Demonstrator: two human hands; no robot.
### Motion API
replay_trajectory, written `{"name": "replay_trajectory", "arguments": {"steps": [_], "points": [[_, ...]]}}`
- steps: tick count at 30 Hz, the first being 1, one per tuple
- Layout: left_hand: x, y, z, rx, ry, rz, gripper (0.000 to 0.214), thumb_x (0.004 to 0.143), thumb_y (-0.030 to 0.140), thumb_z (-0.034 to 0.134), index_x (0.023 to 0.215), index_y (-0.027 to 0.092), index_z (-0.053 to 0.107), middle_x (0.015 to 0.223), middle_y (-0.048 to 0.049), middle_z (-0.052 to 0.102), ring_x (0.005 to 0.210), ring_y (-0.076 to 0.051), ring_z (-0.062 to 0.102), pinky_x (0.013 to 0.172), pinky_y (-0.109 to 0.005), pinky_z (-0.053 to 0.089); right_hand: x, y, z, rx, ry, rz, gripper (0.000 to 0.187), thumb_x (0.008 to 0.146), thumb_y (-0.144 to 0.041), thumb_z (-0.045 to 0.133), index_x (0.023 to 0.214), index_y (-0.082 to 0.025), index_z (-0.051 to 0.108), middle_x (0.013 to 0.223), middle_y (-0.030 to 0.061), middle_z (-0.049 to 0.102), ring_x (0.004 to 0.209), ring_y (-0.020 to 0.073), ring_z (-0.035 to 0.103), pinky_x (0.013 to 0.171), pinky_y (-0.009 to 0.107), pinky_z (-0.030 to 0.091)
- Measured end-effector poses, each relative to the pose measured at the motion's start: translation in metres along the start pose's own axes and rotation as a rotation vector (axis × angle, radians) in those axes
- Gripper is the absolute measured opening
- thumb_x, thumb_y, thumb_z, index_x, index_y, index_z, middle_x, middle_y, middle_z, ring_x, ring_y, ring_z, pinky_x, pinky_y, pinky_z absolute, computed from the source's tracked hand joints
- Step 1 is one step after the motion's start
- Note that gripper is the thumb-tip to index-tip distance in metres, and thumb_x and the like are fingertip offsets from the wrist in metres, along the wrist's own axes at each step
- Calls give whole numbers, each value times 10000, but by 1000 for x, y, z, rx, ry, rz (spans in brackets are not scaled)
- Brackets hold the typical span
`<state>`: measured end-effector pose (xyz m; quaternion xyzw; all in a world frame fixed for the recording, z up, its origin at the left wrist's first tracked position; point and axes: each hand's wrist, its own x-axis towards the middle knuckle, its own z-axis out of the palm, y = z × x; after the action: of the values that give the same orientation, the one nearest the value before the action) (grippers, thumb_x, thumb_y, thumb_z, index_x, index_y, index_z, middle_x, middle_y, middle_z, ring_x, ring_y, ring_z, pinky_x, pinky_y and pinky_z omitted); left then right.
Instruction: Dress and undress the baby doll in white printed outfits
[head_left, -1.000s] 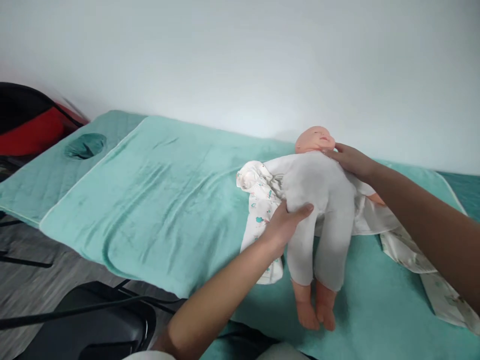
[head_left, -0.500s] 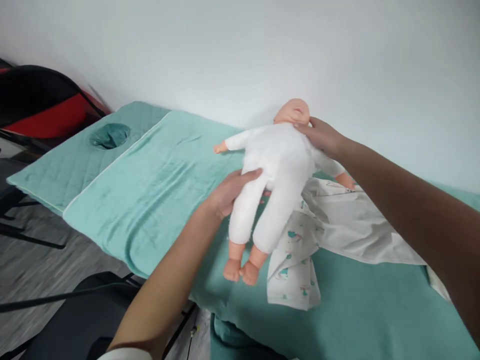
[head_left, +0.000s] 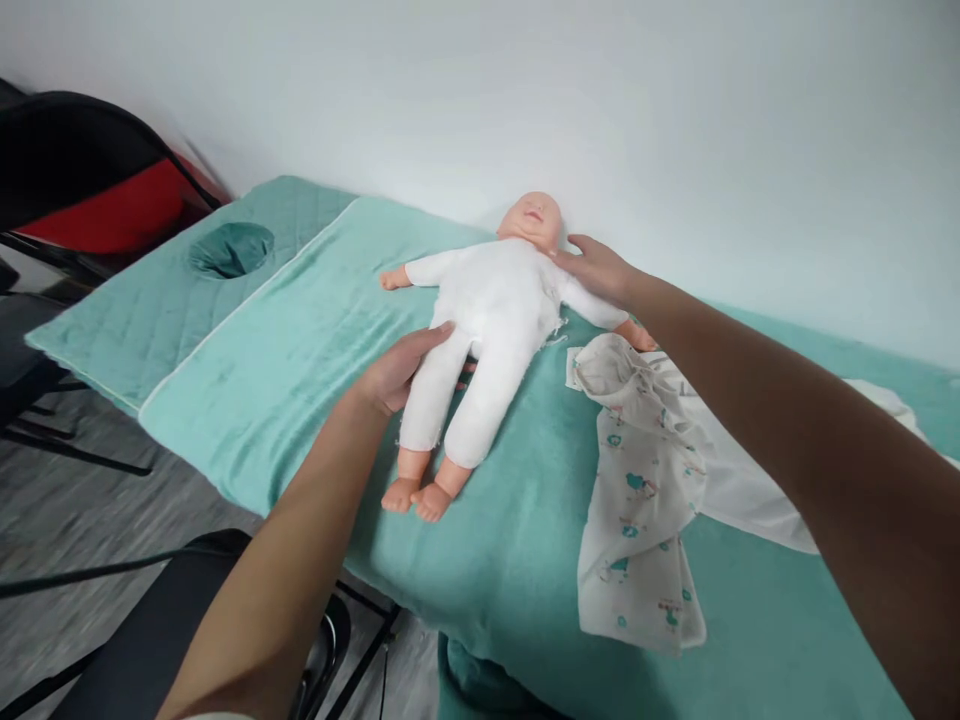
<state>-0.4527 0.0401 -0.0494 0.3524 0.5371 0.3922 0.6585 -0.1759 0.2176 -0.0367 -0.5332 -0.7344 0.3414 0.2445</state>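
A baby doll (head_left: 495, 300) with a white cloth body and vinyl head, hands and feet lies face up on the green cover. My left hand (head_left: 405, 368) is closed around its upper leg, thumb on top, with fingertips showing between the legs from beneath. Beside the doll's neck and shoulder is my right hand (head_left: 600, 270), its thumb and fingers apart and the thumb close to or touching the shoulder. To the doll's right lies a crumpled white baby garment (head_left: 637, 490) with small green prints, partly covered from view by my right forearm.
The padded table (head_left: 300, 340) has a green velvet cover and a round face hole (head_left: 231, 250) at its left end. A white wall (head_left: 450, 100) runs behind it. Dark folding chairs stand at left, one with a red part (head_left: 112, 215).
Both hands have moved the doll left, away from the garment, and it now lies lower on the cover. My right hand's fingers have come out from behind its head and neck.
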Motion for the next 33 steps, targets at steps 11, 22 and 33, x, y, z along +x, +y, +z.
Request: {"name": "replay_trajectory", "arguments": {"steps": [11,22,33], "points": [[-86,-46,136,660,200,550,401,926,494,587,1243,251,619,1160,-57,714,960,-187,691,839,-319,554,-156,102,-117,-748,-249,300,499,909,-682,462,856,-220,642,887,69,708,812,247,631,692,332,436],[-66,-93,254,869,3,561,209,858,280,654,1017,159,713,1044,-79,755,1000,-240,681,912,-354,516,-292,17,-88,-739,-3,-57,370,954,-251,401,1223,-230,654,1247,83,703,1094,283,635,831,365,473],[-175,-82,269,779,119,1219,452,880,425,621,1273,205,654,1362,-123,635,1401,-313,476,1197,-540,393,-388,-75,-125,-400,28,-355,180,835,-216,515,815,-172,689,964,27,749,891,214,654,746,279,426]]}}
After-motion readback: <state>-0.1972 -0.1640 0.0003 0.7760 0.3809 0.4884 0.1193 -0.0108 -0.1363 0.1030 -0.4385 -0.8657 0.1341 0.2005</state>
